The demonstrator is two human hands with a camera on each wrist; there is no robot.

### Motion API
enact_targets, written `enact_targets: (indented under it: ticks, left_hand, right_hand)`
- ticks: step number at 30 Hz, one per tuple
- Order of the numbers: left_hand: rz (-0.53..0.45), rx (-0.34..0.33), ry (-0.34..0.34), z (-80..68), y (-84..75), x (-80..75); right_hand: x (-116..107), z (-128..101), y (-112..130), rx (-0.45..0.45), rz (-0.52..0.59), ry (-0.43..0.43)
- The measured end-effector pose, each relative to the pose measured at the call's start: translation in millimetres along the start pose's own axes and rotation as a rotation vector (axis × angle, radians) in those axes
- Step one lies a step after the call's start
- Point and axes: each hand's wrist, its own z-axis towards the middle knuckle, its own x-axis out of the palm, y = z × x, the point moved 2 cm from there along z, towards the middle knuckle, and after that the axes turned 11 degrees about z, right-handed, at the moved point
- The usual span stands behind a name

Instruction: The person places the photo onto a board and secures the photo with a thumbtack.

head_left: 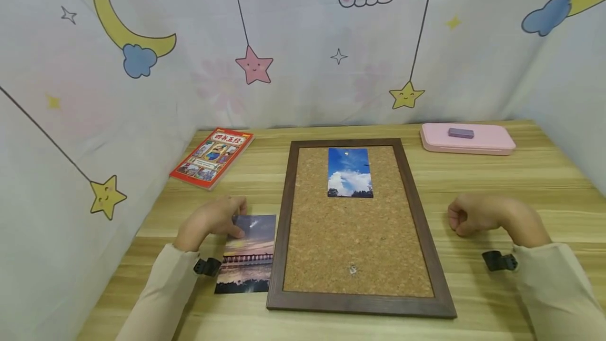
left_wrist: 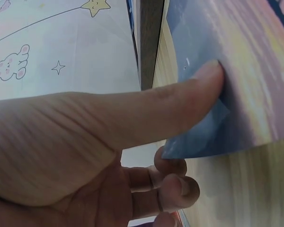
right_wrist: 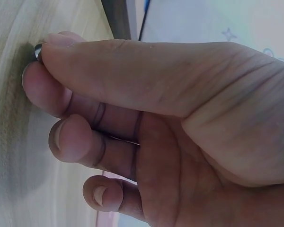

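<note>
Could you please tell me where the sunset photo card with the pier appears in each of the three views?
Head: the sunset photo card with the pier lies lower left, beside the dark wooden frame of the cork board, its top corner under the left hand.
Left wrist: it fills the upper right, thumb on top.
Right wrist: not in view.
Shared landmark: the frame.

Red comic book (head_left: 212, 158) lies flat, beyond the left fingers, near the curtain. Pink case (head_left: 467, 139) with small purple eraser (head_left: 461, 132) on top, well beyond the right fingers. Printed curtain (head_left: 293, 41) behind.
</note>
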Motion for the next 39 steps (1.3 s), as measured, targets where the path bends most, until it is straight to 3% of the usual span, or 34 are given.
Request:
enact_targets:
  ticks: [10, 16, 20, 26, 31, 39]
  left_hand:
    - [-0.006, 0.034, -0.011, 0.9, 2.1, 1.2]
    - [0.002, 0.151, -0.056, -1.3, 6.9, 0.8]
    - [-0.044, 0.217, -0.069, -1.3, 7.8, -2.4]
    - [-0.174, 0.231, -0.045, -2.6, 11.0, -7.0]
    - [-0.215, 0.235, -0.020, -2.0, 11.9, -9.6]
    - [-0.286, 0.308, 0.035, 8.9, -1.4, -18.7]
  right_hand:
    - [-1, -2, 2, -0.073, -0.007, -0.013]
    - [-2, -2, 4, -0.132, 0.011, -0.005]
    - [-3, -4, 5, -0.144, 0.013, -0.009]
    - [-3, -5, 9, -0.176, -0.015, -0.022]
    - [-3, -2, 15, -0.202, -0.047, -0.022]
    - [-11, 5, 33, -0.232, -0.098, -0.052]
